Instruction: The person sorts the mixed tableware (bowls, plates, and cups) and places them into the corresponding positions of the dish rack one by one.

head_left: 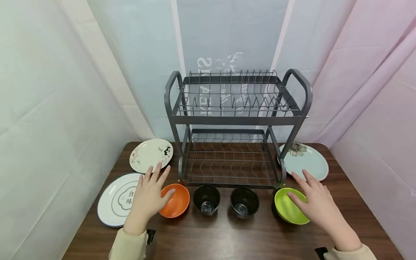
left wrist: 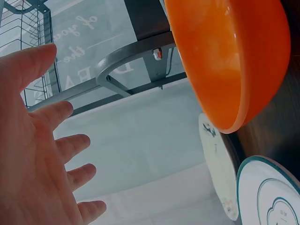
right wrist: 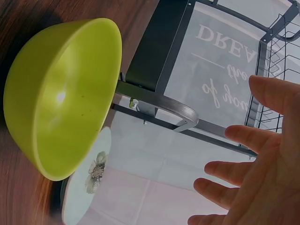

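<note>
My left hand, fingers spread, hovers at the left beside an orange bowl and overlaps a white plate with dark characters. In the left wrist view its palm faces the orange bowl with nothing held. On the other side my right hand reaches over the edge of a lime-green bowl, fingers apart. The right wrist view shows the green bowl standing apart from that hand's bare palm. Two black bowls stand between the hands.
A dark two-tier dish rack stands behind the bowls. Left of it lies an oval plate with floral drawings; right of it, a pale plate with a flower. Fabric curtains close in the wooden table.
</note>
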{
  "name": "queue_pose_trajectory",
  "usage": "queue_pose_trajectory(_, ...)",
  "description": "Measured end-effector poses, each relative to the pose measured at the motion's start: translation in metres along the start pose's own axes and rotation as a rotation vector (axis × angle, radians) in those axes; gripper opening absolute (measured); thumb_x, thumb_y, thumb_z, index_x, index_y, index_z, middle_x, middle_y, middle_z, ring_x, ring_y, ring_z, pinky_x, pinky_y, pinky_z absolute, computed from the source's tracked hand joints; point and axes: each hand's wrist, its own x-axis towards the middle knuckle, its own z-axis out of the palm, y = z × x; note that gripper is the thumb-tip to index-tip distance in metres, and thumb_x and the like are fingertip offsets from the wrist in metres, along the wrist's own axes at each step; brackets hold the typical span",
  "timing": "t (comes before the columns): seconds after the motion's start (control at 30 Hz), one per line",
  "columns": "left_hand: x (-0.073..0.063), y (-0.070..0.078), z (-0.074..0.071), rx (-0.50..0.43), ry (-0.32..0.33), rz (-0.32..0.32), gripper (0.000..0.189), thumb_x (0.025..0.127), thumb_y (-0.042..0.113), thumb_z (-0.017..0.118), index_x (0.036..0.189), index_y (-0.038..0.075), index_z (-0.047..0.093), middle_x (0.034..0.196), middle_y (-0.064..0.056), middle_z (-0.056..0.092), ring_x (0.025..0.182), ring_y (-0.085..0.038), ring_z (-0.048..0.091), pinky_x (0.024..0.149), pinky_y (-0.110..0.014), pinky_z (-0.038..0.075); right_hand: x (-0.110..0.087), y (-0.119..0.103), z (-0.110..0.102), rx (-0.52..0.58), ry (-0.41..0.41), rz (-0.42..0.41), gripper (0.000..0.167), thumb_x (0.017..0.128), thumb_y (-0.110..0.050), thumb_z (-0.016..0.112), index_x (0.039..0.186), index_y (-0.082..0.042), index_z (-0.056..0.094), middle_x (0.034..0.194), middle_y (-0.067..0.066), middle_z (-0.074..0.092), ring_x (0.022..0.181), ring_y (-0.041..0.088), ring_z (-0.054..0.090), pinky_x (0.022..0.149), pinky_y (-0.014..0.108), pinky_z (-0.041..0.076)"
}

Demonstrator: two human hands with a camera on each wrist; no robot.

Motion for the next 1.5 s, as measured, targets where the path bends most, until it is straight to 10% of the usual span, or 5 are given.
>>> queue_pose_trajectory(0.83, -0.003, -0.011, 0.02, -0.079, -0.028, -0.042, 0.07, 0.086, 0.046, 0.058, 0.145, 0.019, 0.032, 0.151, -0.014, 0.027, 0.137, -0.041, 0.024, 0.104, -0.064, 0.023, -0.003, 0.008, 0.008, 0.035, -0.079, 0.075, 0.069, 0.089, -0.04, 0.058, 0.142, -0.005, 0.032, 0.14, 0.037, 0.026, 0.117, 0.06, 0.031, 0.089, 0.07, 0.027)
queue_pose_trajectory(1.5, 0.034, 0.004, 0.023, -0.519, -0.089, -0.063, 0.069, 0.092, 0.041, 0.052, 0.148, 0.019, 0.02, 0.155, -0.009, 0.015, 0.141, -0.036, 0.015, 0.108, -0.059, 0.021, 0.004, 0.038, 0.015, 0.13, -0.067, 0.162, 0.071, 0.094, -0.04, 0.048, 0.146, -0.002, 0.019, 0.14, 0.039, 0.022, 0.119, 0.06, 0.027, 0.087, 0.071, 0.027)
